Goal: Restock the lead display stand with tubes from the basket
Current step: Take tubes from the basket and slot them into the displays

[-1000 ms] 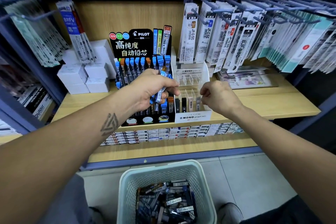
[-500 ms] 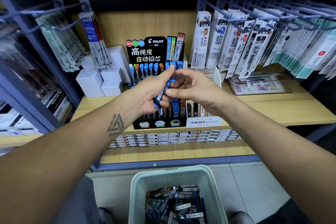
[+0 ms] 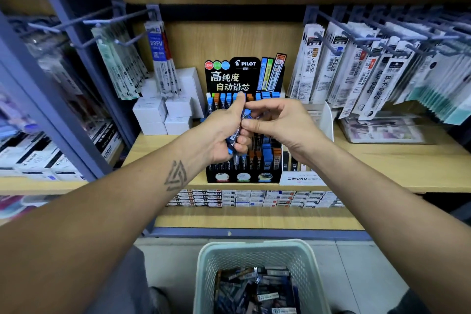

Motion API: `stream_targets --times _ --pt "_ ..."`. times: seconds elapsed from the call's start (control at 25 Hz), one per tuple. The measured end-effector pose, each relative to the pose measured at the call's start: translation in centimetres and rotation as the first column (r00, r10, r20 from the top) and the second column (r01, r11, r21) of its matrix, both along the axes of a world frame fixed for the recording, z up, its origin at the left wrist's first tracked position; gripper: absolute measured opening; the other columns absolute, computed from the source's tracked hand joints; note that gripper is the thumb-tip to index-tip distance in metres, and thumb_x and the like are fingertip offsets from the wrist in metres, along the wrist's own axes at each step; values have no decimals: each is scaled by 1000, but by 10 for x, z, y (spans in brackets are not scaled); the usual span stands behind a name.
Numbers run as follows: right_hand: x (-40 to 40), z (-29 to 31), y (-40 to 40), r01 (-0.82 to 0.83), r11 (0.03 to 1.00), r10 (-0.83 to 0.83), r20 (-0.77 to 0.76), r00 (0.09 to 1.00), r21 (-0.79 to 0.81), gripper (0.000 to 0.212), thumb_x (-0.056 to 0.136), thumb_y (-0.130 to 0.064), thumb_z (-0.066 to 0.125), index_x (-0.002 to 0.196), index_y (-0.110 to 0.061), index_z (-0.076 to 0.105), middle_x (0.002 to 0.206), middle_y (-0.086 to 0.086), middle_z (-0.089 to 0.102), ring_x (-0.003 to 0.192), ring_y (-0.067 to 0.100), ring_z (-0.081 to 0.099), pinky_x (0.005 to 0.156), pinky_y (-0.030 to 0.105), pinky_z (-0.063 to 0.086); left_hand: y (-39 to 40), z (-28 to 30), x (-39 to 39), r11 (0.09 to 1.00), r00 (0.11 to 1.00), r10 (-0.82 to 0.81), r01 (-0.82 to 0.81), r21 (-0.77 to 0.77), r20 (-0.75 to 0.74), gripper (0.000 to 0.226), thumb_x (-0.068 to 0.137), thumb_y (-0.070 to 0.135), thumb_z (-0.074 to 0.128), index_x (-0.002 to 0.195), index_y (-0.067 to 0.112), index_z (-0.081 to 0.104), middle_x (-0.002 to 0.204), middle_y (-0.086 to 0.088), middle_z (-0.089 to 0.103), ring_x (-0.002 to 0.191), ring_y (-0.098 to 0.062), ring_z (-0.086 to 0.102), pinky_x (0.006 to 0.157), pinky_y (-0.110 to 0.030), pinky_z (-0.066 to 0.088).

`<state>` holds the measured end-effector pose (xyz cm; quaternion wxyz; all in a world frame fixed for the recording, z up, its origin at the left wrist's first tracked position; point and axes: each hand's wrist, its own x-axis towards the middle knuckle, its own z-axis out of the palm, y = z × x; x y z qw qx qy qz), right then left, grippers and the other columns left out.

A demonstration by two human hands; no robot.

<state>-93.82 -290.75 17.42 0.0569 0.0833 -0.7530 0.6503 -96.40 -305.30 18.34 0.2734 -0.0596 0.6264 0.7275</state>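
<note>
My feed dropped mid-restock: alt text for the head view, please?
Both hands meet before the black Pilot lead display stand: the left hand grips blue-capped tubes, the right hand pinches one. The basket of tubes sits below.

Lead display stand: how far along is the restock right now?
Partly done: the lead display stand already shows rows of tubes. In hand: left hand grips a bunch of tubes, right hand pinches one from it. Left: the basket still holds many.
</note>
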Motion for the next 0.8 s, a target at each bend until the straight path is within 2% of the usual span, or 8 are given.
stream_targets --times 0.16,0.32,0.48,0.56,0.72,0.8 --pt "-10 2 -7 -4 998 7 -46 999 67 28 70 0 86 96 -8 76 87 8 73 78 13 62 79 28 56 -7 0 -5 999 999 39 -39 -2 36 53 100 61 42 76 14 45 51 0 35 37 -12 30 35 -17 24" --pt "-18 3 -8 -36 992 44 -61 997 121 29 72 -1 86 98 -6 75 95 12 74 78 14 62 79 30 56 -10 1 -7 999 998 50 -51 4 48 51 101 60 40 80 14 45 51 1 33 37 -11 28 35 -16 22" --pt "-24 10 -7 -70 945 118 -134 984 319 24 76 -5 84 98 -2 75 93 12 73 76 7 61 77 25 54 -15 2 -8 997 990 -56 49 54 131 64 99 67 34 61 16 41 48 3 33 36 -8 26 32 -16 19" --pt "-25 13 -4 -100 927 168 -162 972 361 20 77 -4 83 94 0 73 89 11 72 76 9 60 76 26 53 -18 4 -8 991 983 -113 101 85 147 64 99 67 33 63 16 42 49 4 34 36 -7 27 31 -15 19" --pt "-26 16 6 -126 947 170 -128 977 294 19 78 -1 81 90 5 67 83 16 69 76 16 66 73 26 56 -29 10 -14 987 984 -154 149 62 90 53 100 60 43 75 14 51 54 2 43 37 -6 31 30 -15 21" --pt "-27 18 9 -128 971 145 -71 987 203 21 78 1 80 92 7 65 80 20 70 72 23 70 68 28 58 -38 12 -18 987 987 -149 145 61 55 34 100 43 55 82 14 56 57 2 46 37 -4 31 31 -14 22"
